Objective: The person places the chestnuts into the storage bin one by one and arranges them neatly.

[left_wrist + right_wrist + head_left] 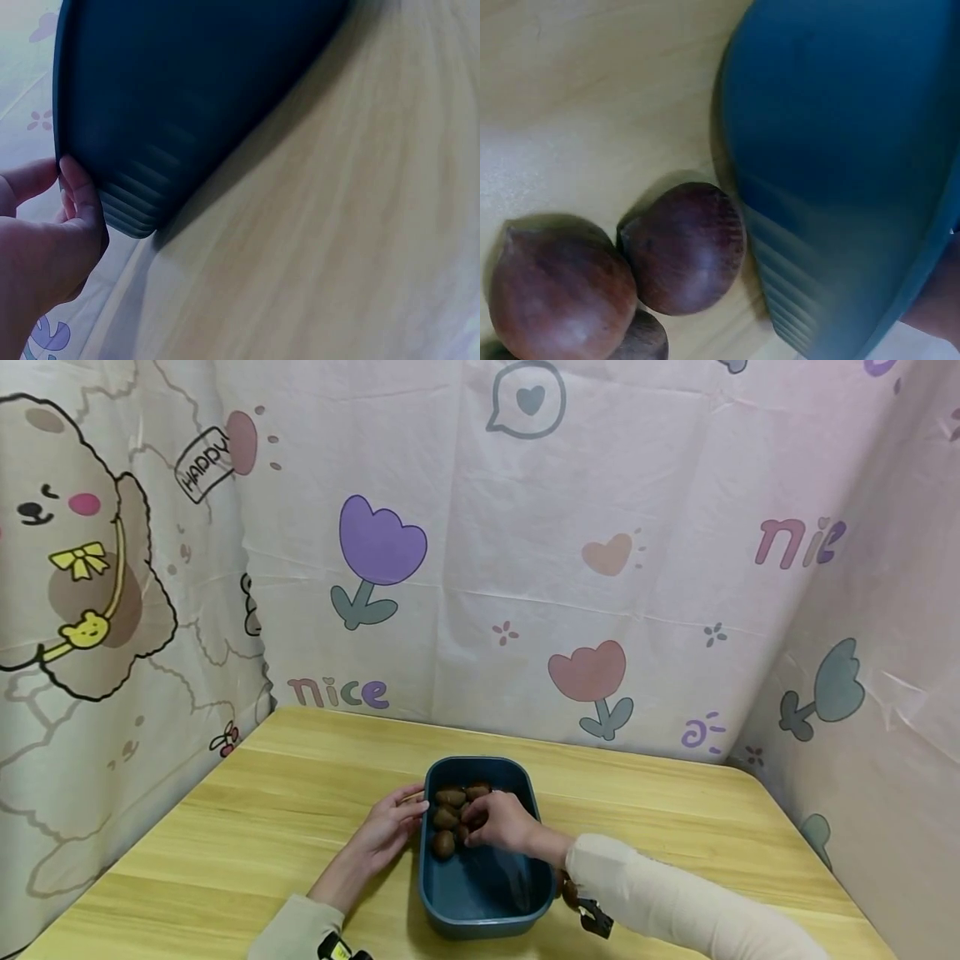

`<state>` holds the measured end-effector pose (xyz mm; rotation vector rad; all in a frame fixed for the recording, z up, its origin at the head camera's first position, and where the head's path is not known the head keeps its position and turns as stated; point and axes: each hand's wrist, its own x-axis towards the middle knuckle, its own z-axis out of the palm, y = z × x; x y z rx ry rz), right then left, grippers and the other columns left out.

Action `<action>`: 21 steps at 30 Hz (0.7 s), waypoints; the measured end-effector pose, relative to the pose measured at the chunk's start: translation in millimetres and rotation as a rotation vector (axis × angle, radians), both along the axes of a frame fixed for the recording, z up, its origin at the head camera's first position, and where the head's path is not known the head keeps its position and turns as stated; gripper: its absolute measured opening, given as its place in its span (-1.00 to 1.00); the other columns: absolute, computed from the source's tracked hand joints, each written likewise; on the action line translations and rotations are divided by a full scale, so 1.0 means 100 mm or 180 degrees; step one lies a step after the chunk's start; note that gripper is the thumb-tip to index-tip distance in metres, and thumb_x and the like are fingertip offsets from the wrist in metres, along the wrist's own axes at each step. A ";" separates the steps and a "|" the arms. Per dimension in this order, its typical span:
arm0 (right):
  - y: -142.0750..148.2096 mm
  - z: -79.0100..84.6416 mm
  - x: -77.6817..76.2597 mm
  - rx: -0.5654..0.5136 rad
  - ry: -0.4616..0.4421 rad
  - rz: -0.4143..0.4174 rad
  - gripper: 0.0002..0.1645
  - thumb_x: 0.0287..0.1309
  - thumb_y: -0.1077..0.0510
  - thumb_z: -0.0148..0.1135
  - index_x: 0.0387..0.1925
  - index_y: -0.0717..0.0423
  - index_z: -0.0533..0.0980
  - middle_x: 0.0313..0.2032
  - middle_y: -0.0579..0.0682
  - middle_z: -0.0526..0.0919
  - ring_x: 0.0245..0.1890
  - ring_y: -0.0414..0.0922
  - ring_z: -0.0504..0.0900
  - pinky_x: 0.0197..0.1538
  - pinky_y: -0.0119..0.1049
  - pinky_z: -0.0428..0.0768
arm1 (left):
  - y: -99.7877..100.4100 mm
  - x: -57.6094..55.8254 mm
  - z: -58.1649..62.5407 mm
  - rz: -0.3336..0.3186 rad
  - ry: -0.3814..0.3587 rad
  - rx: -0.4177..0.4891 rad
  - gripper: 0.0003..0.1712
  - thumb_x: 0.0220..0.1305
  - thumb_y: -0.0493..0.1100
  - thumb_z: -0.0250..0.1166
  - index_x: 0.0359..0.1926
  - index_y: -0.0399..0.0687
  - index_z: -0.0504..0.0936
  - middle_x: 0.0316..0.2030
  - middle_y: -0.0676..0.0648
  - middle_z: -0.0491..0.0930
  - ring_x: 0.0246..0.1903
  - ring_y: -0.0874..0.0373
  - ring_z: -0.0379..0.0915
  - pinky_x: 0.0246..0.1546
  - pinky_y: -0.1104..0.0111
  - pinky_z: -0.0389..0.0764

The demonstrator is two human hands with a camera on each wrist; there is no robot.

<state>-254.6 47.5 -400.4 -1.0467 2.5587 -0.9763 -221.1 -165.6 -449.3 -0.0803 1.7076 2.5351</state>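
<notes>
A dark blue rectangular bin (480, 893) stands on the table with several chestnuts (444, 843) gathered in its far left part. My left hand (386, 831) is at the bin's left wall; in the left wrist view its thumb and index finger (81, 191) pinch the rim. My right hand (504, 822) reaches over the right wall into the bin, fingers curled round a chestnut among the others. In the right wrist view the bin wall hides most of that hand. Outside the bin, more glossy brown chestnuts (562, 289) lie beside its right wall.
The wood-grain table (315, 810) extends to both sides of the bin. A printed curtain (487, 568) hangs behind the table and along both sides. My right sleeve (660, 885) passes above the chestnuts outside the bin and partly covers them in the head view.
</notes>
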 end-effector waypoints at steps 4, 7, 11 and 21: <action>0.03 0.08 -0.01 -0.0128 -0.0091 -0.0062 -0.75 0.04 0.32 0.40 -0.17 0.26 0.66 -0.28 0.04 0.70 -0.33 -0.21 0.60 -0.26 -0.39 0.59 | 0.00 0.00 0.00 0.0017 -0.0005 0.0012 -0.45 0.37 -0.40 0.06 0.32 -0.48 0.15 0.02 -0.21 0.36 -0.21 0.19 0.40 -0.18 0.43 0.47; 0.08 0.17 -0.03 -0.0331 -0.0152 -0.0173 -0.72 0.06 0.34 0.38 -0.13 0.30 0.64 -0.24 0.12 0.69 -0.30 -0.15 0.63 -0.25 -0.34 0.62 | -0.01 0.00 0.00 -0.0011 0.0008 0.0002 -0.44 0.37 -0.40 0.06 0.32 -0.49 0.14 0.02 -0.21 0.36 -0.21 0.20 0.40 -0.17 0.43 0.47; 0.19 0.26 -0.04 -0.0521 -0.0155 -0.0327 -0.67 0.08 0.34 0.36 -0.07 0.34 0.60 -0.19 0.20 0.67 -0.27 -0.10 0.63 -0.22 -0.29 0.63 | -0.01 0.00 0.00 -0.0044 0.0025 -0.0016 -0.43 0.37 -0.39 0.06 0.33 -0.50 0.13 0.03 -0.22 0.36 -0.18 0.18 0.41 -0.15 0.42 0.47; 0.65 0.24 0.02 -0.0900 -0.0254 -0.0678 -0.62 0.09 0.30 0.36 -0.03 0.34 0.58 -0.12 0.24 0.64 -0.13 0.06 0.61 -0.11 -0.18 0.61 | -0.01 -0.02 -0.01 -0.0053 0.0021 -0.0003 -0.43 0.35 -0.39 0.07 0.32 -0.49 0.14 0.02 -0.22 0.37 -0.16 0.17 0.42 -0.13 0.42 0.49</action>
